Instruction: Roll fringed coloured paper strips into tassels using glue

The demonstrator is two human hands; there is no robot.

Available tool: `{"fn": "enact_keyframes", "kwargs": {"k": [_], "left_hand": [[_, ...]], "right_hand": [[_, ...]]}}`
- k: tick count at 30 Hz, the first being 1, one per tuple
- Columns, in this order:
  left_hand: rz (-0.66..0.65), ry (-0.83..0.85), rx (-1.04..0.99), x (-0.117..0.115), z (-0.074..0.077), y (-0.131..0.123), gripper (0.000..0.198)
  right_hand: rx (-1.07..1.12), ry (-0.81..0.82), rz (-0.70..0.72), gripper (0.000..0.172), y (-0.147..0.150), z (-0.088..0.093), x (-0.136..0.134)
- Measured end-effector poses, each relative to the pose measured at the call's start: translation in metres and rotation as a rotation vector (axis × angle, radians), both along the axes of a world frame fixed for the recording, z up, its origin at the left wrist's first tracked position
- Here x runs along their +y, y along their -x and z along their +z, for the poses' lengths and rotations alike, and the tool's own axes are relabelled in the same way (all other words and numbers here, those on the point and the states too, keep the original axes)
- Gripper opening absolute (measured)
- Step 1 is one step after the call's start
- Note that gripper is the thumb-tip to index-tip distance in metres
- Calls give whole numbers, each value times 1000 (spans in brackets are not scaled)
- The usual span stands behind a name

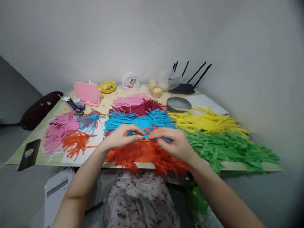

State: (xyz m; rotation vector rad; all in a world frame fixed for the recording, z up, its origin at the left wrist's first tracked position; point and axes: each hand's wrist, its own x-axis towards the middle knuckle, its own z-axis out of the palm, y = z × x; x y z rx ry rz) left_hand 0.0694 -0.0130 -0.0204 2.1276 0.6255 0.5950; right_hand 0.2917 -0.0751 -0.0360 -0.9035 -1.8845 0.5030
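My left hand (124, 136) and my right hand (172, 139) meet over the middle of the table's front part. Between their pinched fingertips runs a narrow blue strip (145, 136), with bits of orange strip (149, 129) beside it. Right behind the hands lies a pile of blue fringed strips (142, 120). Below them, a pile of orange fringed strips (142, 152) spreads over the front edge. Yellow strips (206, 122) and green strips (228, 147) lie to the right. Orange tassels (76, 141) and a blue-and-orange tassel (90, 120) are on the left.
Pink strips (61, 128) and a dark phone (28, 154) lie at the left. Along the back stand a pink tablet case (86, 92), a yellow bowl (107, 91), a white round holder (130, 82), a plastic bag (166, 80) and a black router (182, 89). A grey dish (178, 104) sits nearer.
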Motion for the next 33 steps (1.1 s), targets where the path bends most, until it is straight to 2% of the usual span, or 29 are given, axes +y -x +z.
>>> {"fn": "enact_keyframes", "kwargs": {"k": [3, 6, 8, 10, 12, 14, 17, 21, 23, 25, 28, 30, 33], "left_hand": [[18, -40, 79, 1, -8, -5, 20], [134, -366, 158, 5, -18, -6, 18], [183, -620, 191, 7, -24, -6, 19], [176, -796, 174, 8, -31, -6, 20], [143, -877, 113, 9, -36, -5, 18], [141, -881, 46, 9, -42, -4, 14], [208, -848, 6, 8, -49, -2, 14], [397, -766, -46, 3, -55, -11, 16], [483, -648, -120, 1, -56, -20, 17], [530, -455, -214, 1, -56, -31, 17], [513, -77, -323, 13, -55, -42, 16], [465, 112, -328, 27, -53, -47, 15], [416, 179, -259, 48, -52, -52, 15]], "right_hand": [[-86, -3, 60, 30, -4, -2, 1], [-136, 200, 103, 31, -12, -7, 10], [-54, 409, 113, 33, -16, -13, 20], [87, 601, 172, 34, -14, -21, 30], [212, 742, 273, 34, -7, -30, 36], [353, 817, 307, 33, 3, -37, 36], [533, 854, 261, 32, 17, -40, 29], [603, 801, 165, 35, 28, -35, 20], [627, 735, 124, 35, 29, -33, 22], [630, 674, 100, 35, 28, -32, 28], [601, 627, 87, 35, 22, -32, 45], [613, 631, 94, 35, 17, -33, 58], [651, 667, 125, 35, 10, -34, 75]]}}
